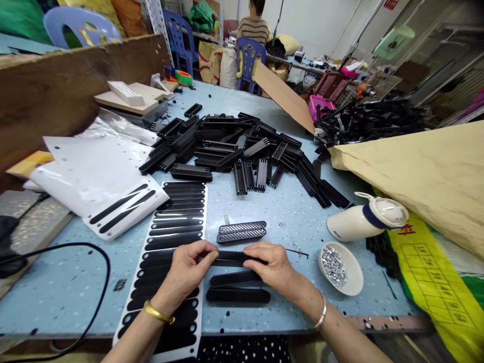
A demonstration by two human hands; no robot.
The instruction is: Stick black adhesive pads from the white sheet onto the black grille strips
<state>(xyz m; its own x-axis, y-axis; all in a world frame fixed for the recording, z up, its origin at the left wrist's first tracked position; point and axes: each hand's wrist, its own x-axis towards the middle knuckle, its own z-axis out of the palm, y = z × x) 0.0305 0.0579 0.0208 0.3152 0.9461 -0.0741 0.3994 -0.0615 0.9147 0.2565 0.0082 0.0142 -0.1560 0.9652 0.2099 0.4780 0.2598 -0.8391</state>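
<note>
My left hand [187,272] and my right hand [273,267] pinch the two ends of a long black strip [231,258], held flat just above the blue table [75,287]. Two more black strips [236,287] lie under it near the front edge. Two perforated black grille pieces [242,232] rest just beyond my hands. Under my left wrist runs a white backing sheet [172,237] carrying several black adhesive strips.
A large heap of black grille parts [242,151] fills the table's middle. A white bowl of small shiny bits [340,267] and a tipped white bottle [363,222] sit right. Paper sacks lie right, white sheets [98,171] left, a black cable [91,302] front left. A person sits far back.
</note>
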